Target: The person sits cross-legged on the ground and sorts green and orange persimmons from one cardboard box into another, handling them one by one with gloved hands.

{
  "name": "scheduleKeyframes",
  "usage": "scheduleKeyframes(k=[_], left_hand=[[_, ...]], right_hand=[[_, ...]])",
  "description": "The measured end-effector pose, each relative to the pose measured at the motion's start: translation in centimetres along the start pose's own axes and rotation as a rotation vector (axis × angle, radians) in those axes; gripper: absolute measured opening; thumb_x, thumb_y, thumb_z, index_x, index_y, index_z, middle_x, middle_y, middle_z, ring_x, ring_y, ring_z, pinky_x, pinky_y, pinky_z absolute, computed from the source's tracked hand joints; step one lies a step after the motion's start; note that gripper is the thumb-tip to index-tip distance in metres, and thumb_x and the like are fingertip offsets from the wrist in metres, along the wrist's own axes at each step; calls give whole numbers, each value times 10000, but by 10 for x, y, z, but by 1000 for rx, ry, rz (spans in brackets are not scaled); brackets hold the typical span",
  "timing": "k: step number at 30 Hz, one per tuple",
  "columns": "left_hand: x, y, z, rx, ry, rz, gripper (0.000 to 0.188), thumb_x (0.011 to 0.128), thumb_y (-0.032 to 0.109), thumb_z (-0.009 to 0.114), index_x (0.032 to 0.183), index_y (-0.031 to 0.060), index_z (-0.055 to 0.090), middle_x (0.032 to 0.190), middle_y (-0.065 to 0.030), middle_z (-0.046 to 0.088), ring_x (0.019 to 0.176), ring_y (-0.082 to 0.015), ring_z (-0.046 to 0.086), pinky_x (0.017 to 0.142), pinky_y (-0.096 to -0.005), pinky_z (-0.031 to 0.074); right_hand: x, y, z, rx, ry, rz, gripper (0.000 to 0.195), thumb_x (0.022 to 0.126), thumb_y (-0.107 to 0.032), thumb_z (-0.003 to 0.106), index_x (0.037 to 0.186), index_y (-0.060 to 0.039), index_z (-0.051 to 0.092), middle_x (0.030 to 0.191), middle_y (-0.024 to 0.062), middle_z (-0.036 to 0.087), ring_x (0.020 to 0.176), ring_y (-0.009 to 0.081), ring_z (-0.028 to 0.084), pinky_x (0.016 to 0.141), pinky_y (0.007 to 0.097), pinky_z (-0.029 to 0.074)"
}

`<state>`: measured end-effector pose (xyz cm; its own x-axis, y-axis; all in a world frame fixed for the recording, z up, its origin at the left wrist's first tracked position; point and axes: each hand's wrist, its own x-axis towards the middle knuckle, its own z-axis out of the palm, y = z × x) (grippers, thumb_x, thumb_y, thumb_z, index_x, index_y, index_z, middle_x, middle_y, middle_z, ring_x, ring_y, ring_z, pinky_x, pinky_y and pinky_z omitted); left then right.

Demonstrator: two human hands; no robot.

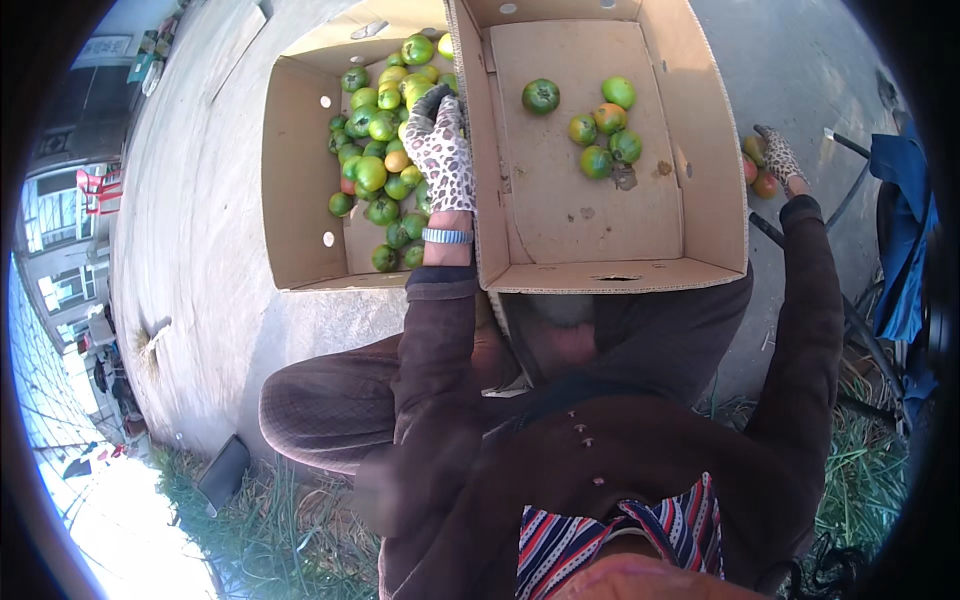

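My left hand (439,154), in a leopard-print glove with a dark palm side, reaches into the left cardboard box (300,172) beside its right wall. That box holds many green tomatoes (370,173), a few of them yellowish or reddish. The fingers lie over the tomatoes, and whether they grip one is hidden. At the right, past the second cardboard box (585,217), my right hand (782,161) in a matching glove is low by the ground. Its fingers touch a yellowish-green tomato (754,150), with reddish tomatoes (764,184) close by. Several tomatoes (596,162) lie on the second box's floor.
Concrete ground (202,210) surrounds the boxes, with grass (285,532) behind me. At the right stand dark metal tubes (851,187) with blue cloth (904,240). A red plastic chair (99,191) is far left, and a dark flat object (225,472) lies lower left.
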<state>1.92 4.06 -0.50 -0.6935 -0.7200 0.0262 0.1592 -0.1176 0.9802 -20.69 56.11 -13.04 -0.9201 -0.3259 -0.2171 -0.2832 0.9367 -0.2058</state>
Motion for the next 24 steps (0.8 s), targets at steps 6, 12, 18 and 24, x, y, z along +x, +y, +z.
scheduleKeyframes(k=[6,12,18,24], left_hand=[[37,6,-36,-311,158,-53,291,895,41,571,1167,-54,535,1029,-181,615,817,-290,644,734,-366,549],[136,-11,-204,817,533,4,220,787,58,615,990,-13,662,905,-176,685,818,-259,663,758,-349,517],[137,-56,-253,1686,-106,-253,376,782,226,666,1143,124,648,1125,-146,652,1087,-307,603,945,-411,469],[139,-58,-257,1716,-312,-230,472,772,181,676,1232,159,573,1156,-148,634,1106,-321,585,947,-424,462]], right_hand=[[16,-62,-72,98,482,-113,429,888,-82,549,1314,-110,513,1321,123,530,1222,259,507,1029,350,402],[-60,-334,-131,447,652,-370,282,907,-120,589,1185,-92,627,1199,87,626,1120,198,583,962,314,452],[-50,-404,-34,491,357,-569,237,870,-98,616,1102,-85,663,1122,95,655,1040,234,622,906,331,485],[-41,-374,6,293,268,-625,238,832,-111,628,1064,-109,679,1069,81,666,983,264,632,879,369,494]])
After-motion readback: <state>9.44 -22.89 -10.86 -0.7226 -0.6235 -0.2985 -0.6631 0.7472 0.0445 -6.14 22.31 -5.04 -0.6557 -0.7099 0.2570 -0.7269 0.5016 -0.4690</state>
